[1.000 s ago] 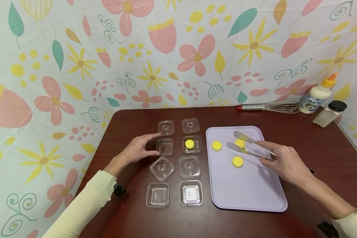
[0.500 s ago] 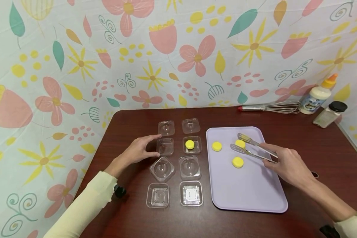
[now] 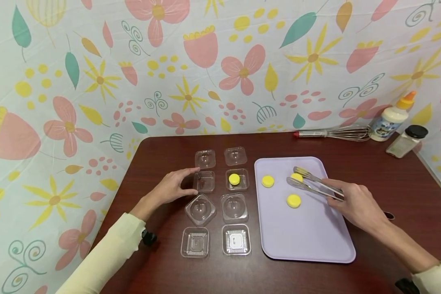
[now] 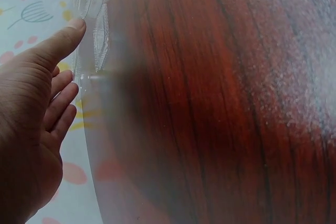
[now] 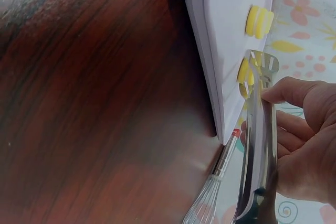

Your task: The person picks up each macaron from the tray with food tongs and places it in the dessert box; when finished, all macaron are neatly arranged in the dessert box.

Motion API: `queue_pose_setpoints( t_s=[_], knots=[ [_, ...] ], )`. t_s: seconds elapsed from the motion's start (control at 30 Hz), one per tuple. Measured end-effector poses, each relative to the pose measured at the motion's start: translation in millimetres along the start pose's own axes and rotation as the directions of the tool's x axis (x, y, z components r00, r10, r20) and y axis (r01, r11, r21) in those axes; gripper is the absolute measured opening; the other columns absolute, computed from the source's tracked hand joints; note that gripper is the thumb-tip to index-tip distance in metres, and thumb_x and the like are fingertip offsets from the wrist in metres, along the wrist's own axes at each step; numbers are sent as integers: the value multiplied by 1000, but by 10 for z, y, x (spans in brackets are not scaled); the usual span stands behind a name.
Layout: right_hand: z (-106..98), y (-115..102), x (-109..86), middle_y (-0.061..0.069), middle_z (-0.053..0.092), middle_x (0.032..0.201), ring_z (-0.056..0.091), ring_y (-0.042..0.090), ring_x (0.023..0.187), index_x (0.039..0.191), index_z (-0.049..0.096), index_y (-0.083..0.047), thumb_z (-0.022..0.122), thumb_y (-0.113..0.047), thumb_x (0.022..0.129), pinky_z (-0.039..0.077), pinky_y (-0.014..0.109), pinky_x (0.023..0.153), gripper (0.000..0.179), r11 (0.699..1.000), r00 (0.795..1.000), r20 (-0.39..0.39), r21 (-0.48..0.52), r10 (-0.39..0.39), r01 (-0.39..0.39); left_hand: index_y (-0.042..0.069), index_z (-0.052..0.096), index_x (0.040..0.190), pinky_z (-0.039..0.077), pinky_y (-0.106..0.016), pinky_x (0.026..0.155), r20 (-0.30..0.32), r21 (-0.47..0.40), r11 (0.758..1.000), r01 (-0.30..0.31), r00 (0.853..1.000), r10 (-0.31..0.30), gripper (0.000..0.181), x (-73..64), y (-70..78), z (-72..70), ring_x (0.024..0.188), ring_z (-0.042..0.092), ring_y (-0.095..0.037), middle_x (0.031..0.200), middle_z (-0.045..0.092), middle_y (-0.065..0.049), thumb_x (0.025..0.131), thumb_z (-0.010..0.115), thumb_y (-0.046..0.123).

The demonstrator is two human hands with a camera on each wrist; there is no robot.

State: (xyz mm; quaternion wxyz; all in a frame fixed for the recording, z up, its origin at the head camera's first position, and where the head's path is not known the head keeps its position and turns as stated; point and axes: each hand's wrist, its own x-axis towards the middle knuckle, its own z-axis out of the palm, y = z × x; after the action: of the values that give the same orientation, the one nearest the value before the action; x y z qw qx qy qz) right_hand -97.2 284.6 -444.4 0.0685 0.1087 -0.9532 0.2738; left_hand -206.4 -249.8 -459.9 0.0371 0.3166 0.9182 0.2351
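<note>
My right hand [image 3: 360, 204] holds metal tongs [image 3: 316, 190], thumb on one side and fingers on the other. The tong tips lie either side of a yellow macaron [image 3: 297, 177] on the lilac tray [image 3: 305, 237]; whether they touch it is unclear. Two more macarons rest there, a left macaron [image 3: 267, 181] and a nearer macaron [image 3: 293, 200]. With thumb and index finger spread, my left hand [image 3: 170, 187] is at the left side of a clear plastic container base [image 3: 205, 182]. Another macaron [image 3: 234, 179] sits in the neighbouring base [image 3: 243, 185].
Domed clear lids [image 3: 235, 156] and further clear bases [image 3: 236, 240] stand in two columns left of the tray. Along the back edge lie a whisk [image 3: 338, 132], a glue-type bottle [image 3: 389, 120] and a black-capped jar [image 3: 407, 141]. A patterned cloth [image 3: 220, 69] hangs behind the table.
My right hand has shifted slightly right with the tongs, and their tips have drawn closer together around the macaron. My left hand has stayed almost still beside the container base.
</note>
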Motion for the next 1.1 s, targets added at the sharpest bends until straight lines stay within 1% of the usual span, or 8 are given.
queue_pose_setpoints(
  t_s=[0.3, 0.47, 0.63, 0.83, 1.1],
  knots=[
    [-9, 15, -9, 21, 70, 95, 43, 11, 56, 131, 72, 3, 83, 4, 84, 35, 26, 46, 49, 1000, 1000, 1, -5, 6, -6, 10, 56, 154, 46, -54, 114, 7, -5, 1000, 9, 1000, -9, 78, 9, 5, 10, 139, 57, -32, 153, 59, -13, 88, 90, 32],
    [-6, 25, -9, 22, 71, 96, 45, 12, 58, 129, 72, 3, 83, 5, 83, 36, 25, 46, 48, 1000, 1000, -13, -10, -4, 4, 10, 56, 154, 46, -54, 114, 7, -9, 1000, 8, 1000, -8, 78, 21, 1, 14, 140, 57, -32, 153, 59, -12, 88, 90, 31],
    [-3, 35, -9, 26, 72, 101, 46, 13, 59, 130, 72, 2, 84, 5, 82, 36, 25, 47, 49, 1000, 1000, -19, -16, -7, 7, 10, 56, 155, 45, -54, 115, 11, -11, 1000, 12, 1000, -12, 77, 30, 12, 12, 140, 56, -31, 153, 59, -11, 88, 90, 30],
    [-10, 44, -12, 27, 74, 103, 47, 12, 58, 129, 73, 0, 86, 4, 82, 37, 26, 46, 49, 1000, 999, -47, -23, -20, 19, 10, 55, 155, 45, -54, 115, 16, -13, 1000, 21, 1000, -21, 77, 26, 14, 5, 141, 56, -32, 154, 59, -11, 89, 90, 30],
    [-11, 45, 5, 24, 74, 99, 46, 10, 56, 129, 73, -1, 85, 4, 82, 38, 26, 46, 49, 1000, 998, -53, -21, -24, 23, 9, 56, 154, 45, -54, 114, 14, 1, 1000, 5, 1000, -5, 76, 30, 9, 9, 140, 56, -31, 153, 59, -10, 89, 89, 33]
  ],
)
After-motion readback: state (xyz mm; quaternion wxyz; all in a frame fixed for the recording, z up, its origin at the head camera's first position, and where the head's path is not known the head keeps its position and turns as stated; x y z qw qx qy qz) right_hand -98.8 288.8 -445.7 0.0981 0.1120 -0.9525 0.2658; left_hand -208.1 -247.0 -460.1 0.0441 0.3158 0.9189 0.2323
